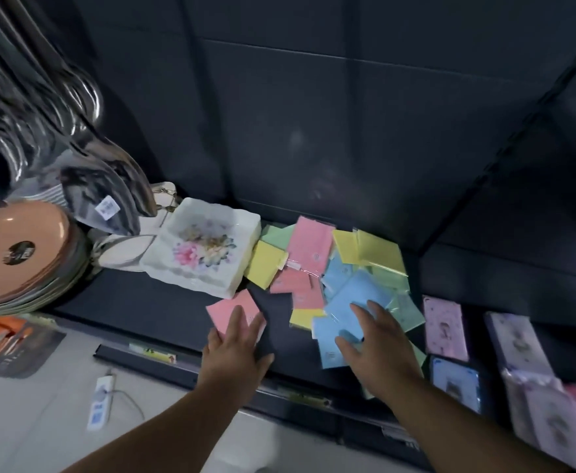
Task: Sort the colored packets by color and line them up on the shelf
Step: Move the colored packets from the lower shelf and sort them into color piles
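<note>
Separating colours: left hand (pixel 235 346) flat on 1 pink packet (pixel 228 308), right hand (pixel 378 349) spread over blue packets (pixel 358 298), neither gripping. Next I'd slide pink aside.

wall (pixel 348 114): dark panels, faint glare | floor (pixel 24 421): pale | light: dim

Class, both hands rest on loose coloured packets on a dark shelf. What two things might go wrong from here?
The glossy light-blue packets under the right hand lie near the shelf's front edge and could slide off. The white square flower-printed dish sits beside the pile; a sweeping left hand might knock it.
</note>
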A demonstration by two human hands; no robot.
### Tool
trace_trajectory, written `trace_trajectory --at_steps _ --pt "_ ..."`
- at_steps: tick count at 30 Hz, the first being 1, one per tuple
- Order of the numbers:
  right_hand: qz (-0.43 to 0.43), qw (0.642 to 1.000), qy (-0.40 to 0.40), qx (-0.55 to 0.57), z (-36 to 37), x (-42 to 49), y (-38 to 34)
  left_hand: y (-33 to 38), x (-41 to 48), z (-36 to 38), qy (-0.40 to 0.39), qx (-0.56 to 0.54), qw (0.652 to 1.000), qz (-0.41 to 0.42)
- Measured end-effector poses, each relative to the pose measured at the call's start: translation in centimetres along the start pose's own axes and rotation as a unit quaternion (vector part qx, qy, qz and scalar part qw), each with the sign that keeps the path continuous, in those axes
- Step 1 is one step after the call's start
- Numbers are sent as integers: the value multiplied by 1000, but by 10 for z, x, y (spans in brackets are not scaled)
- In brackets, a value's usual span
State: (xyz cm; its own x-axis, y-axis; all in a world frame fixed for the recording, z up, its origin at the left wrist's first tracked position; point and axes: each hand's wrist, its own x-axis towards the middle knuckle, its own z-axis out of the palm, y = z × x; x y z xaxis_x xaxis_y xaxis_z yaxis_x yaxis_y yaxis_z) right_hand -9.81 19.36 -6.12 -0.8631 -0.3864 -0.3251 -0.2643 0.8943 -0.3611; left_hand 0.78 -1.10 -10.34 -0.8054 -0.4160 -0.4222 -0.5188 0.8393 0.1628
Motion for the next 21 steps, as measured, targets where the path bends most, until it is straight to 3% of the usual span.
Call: trace_trajectory --at_steps 4,7,10,13,21 --pt "5 1000 2 14 2 -1 7 15 -6 7 73 -3 996 44" --pt "0 1000 5 27 5 -2 10 22 -2 5 66 -23 996 57" --pt "-16 999 13 33 9 -2 13 22 4 -1 154 -57 983 77" --pt "-27 999 22 37 11 -2 15 20 6 -7 87 -164 982 37" --pt "-45 997 6 68 14 -3 21 37 0 -25 163 -396 897 -111"
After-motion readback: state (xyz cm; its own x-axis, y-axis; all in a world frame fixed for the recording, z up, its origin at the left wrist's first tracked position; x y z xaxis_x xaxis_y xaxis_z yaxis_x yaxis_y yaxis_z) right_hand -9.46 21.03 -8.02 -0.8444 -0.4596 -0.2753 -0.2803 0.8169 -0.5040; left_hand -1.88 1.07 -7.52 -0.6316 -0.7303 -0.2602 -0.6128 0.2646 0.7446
